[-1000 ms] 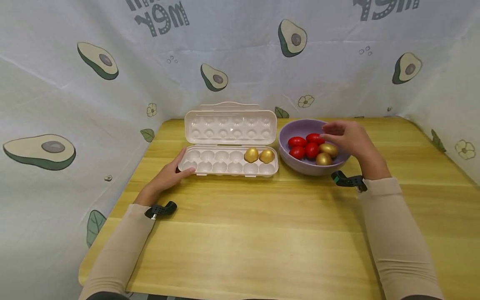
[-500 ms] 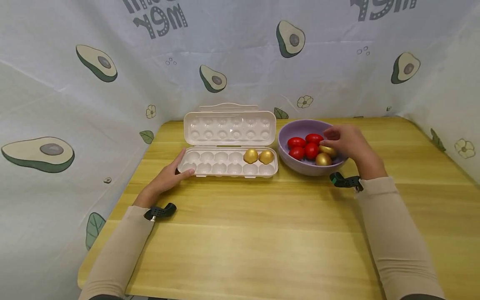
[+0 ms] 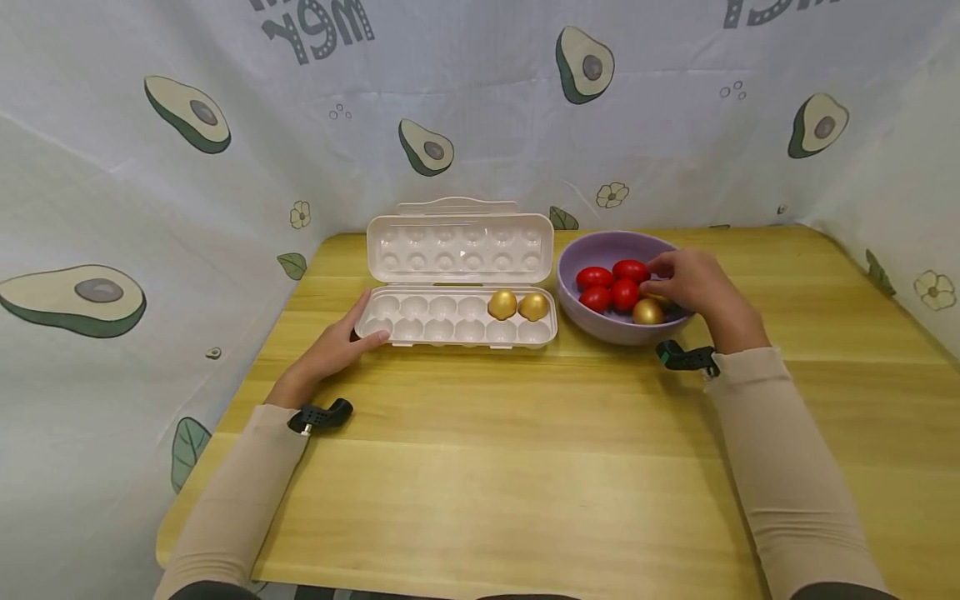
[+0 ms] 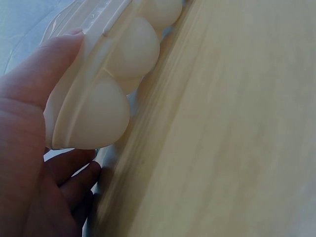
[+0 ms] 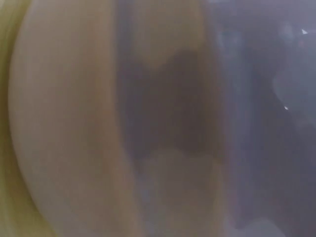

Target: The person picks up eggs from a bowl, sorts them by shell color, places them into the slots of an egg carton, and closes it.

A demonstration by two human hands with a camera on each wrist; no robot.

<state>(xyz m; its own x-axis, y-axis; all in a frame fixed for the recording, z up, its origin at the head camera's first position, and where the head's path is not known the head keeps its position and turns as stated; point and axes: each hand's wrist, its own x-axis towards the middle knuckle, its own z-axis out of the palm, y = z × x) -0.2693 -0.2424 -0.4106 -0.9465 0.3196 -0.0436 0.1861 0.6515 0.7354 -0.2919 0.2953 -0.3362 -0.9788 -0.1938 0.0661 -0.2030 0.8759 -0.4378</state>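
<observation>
An open egg box [image 3: 456,343] stands at the table's back, its lid [image 3: 460,248] leaning up behind. Two gold eggs, one [image 3: 502,305] beside the other [image 3: 534,307], sit in its back row at the right. My left hand [image 3: 336,343] grips the box's left end, thumb over the rim; the left wrist view shows the fingers curled low by the end cup [image 4: 101,116]. In the purple bowl [image 3: 609,330], my right hand [image 3: 701,287] pinches a gold egg [image 3: 655,297], mostly hidden by the fingers. Several red eggs [image 3: 625,295] and another gold egg [image 3: 648,312] lie beside it.
The wooden table [image 3: 480,483] stretches in front of box and bowl. A white curtain [image 3: 495,108] printed with avocados hangs close behind and at the left. The right wrist view is blurred, filled by the bowl's wall [image 5: 64,108].
The right hand has come down from above the bowl's right side onto a gold egg, and its fingers have closed on it. The left hand stays at the egg box.
</observation>
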